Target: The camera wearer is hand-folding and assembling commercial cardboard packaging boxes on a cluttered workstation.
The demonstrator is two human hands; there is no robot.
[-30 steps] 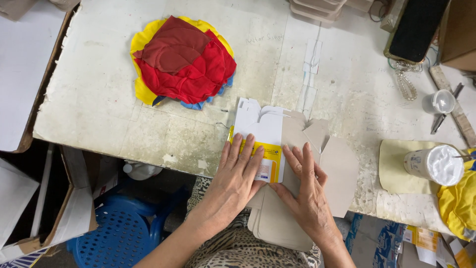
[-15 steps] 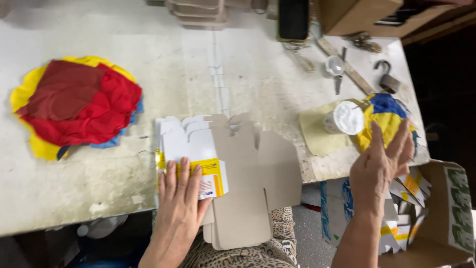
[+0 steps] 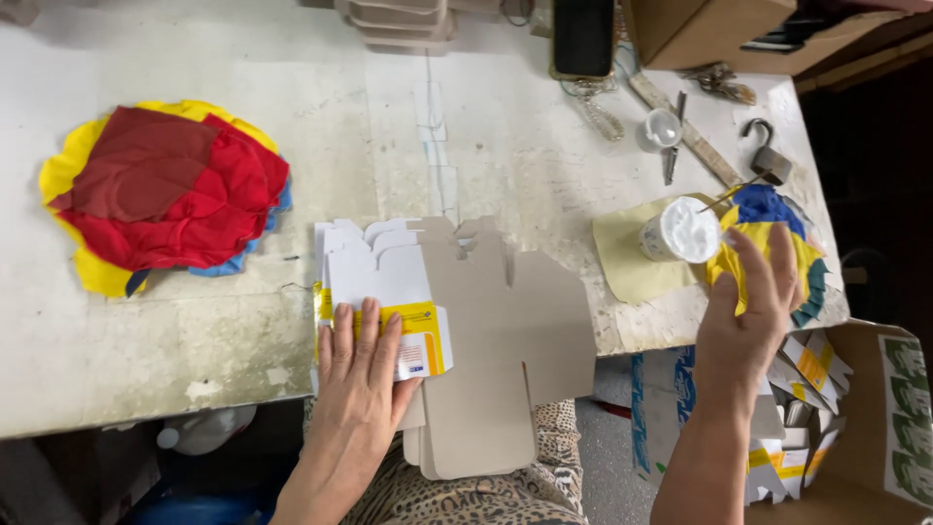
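A worn, stained white tabletop (image 3: 505,146) carries everything; near its left edge lies a round pile of red, yellow and blue fabric pieces (image 3: 165,194); at the near edge, about the middle, a stack of flat unfolded cardboard cartons (image 3: 486,321) overhangs the rim; toward the near right corner a pale yellow sheet (image 3: 632,258) bears a white glue pot (image 3: 680,233); along the far edge sit a dark phone (image 3: 583,37) and a brown cardboard box (image 3: 700,29); by the right edge rests a padlock (image 3: 766,156).
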